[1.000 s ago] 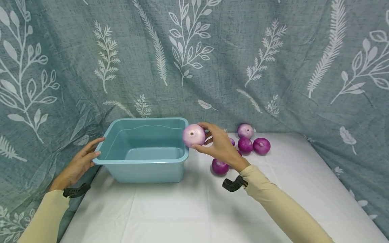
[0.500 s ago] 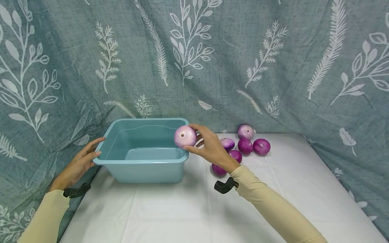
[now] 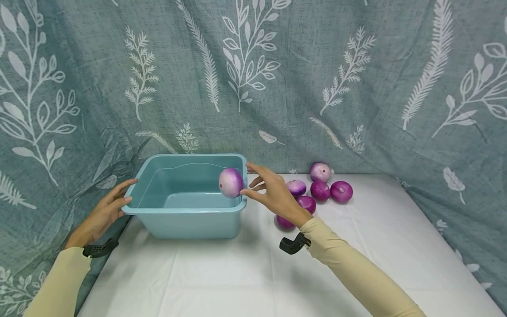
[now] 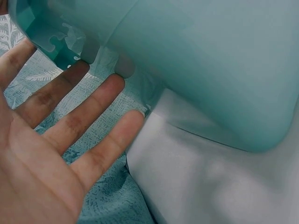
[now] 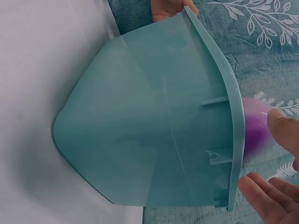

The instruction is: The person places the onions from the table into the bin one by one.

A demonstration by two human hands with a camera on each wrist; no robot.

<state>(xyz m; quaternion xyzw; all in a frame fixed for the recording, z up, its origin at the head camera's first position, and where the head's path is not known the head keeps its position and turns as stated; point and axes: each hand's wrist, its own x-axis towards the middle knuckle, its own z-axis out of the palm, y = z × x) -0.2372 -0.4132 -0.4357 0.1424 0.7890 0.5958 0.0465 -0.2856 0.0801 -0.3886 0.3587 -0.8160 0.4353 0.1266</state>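
A purple-and-white onion (image 3: 231,182) is in the air over the right end of a light blue plastic basin (image 3: 184,211), just inside its rim. My right hand (image 3: 275,189) is beside that rim, thumb and fingers spread apart; the onion has left its grasp. In the right wrist view the onion (image 5: 257,126) shows blurred behind the rim, near the thumb. My left hand (image 3: 101,215) rests at the basin's left end, thumb and index finger touching the rim. In the left wrist view its fingers (image 4: 88,109) reach nearly straight toward the basin's outer side.
Several onions lie on the white-covered table (image 3: 222,277) right of the basin, including a pale onion (image 3: 320,172) at the back and a dark purple onion (image 3: 341,192). My right forearm partly hides the nearest onion (image 3: 285,222). A leaf-patterned curtain (image 3: 293,88) hangs behind.
My right hand carried the onion left over the basin's rim, then its fingers parted from it. The onion has turned and moved slightly down and left. My left hand has stayed put.
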